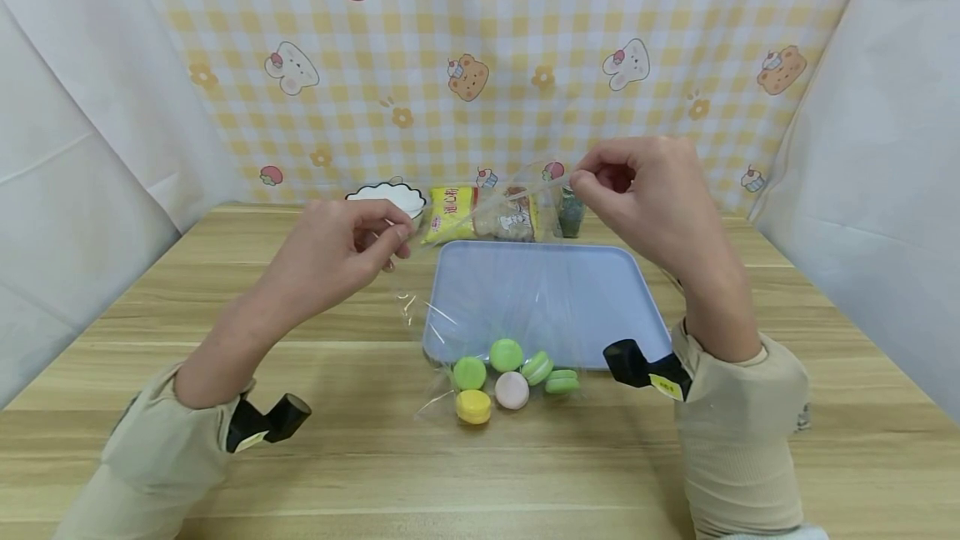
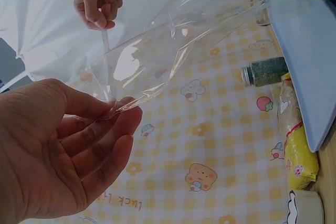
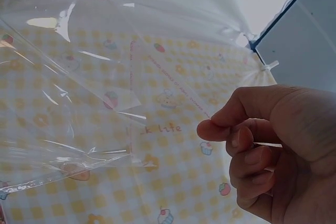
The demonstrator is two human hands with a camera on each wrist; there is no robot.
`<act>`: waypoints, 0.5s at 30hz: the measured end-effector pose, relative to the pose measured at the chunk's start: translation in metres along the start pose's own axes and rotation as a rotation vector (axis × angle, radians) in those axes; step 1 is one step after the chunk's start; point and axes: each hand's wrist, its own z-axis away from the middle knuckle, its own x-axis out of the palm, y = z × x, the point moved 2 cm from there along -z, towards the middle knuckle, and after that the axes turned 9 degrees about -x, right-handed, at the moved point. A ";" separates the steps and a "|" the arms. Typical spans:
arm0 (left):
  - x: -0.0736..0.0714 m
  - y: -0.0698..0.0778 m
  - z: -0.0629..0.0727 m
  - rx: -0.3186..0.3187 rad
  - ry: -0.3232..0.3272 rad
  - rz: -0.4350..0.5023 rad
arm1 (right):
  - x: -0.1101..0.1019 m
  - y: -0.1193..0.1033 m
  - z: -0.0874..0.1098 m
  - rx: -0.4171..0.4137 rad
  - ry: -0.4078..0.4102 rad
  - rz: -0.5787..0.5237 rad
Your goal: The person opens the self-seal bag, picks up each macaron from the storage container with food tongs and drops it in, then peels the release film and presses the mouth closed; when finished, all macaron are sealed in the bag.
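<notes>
A clear plastic bag hangs over the table with several green macarons, a yellow macaron and a pale pink macaron at its bottom. My left hand pinches the bag's upper edge between thumb and forefinger, its other fingers loosely bent in the left wrist view. Higher up on the right, my right hand pinches the end of a thin printed strip. That strip stretches from the right fingertips toward the bag's mouth near the left hand.
A light blue tray lies behind the macarons. At the back stand a white bowl with a dark scalloped rim, a yellow food packet and a dark green jar. A checked curtain hangs behind the table.
</notes>
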 end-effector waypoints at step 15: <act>0.000 -0.001 -0.001 -0.008 -0.005 -0.002 | 0.000 0.000 0.000 -0.004 0.000 0.005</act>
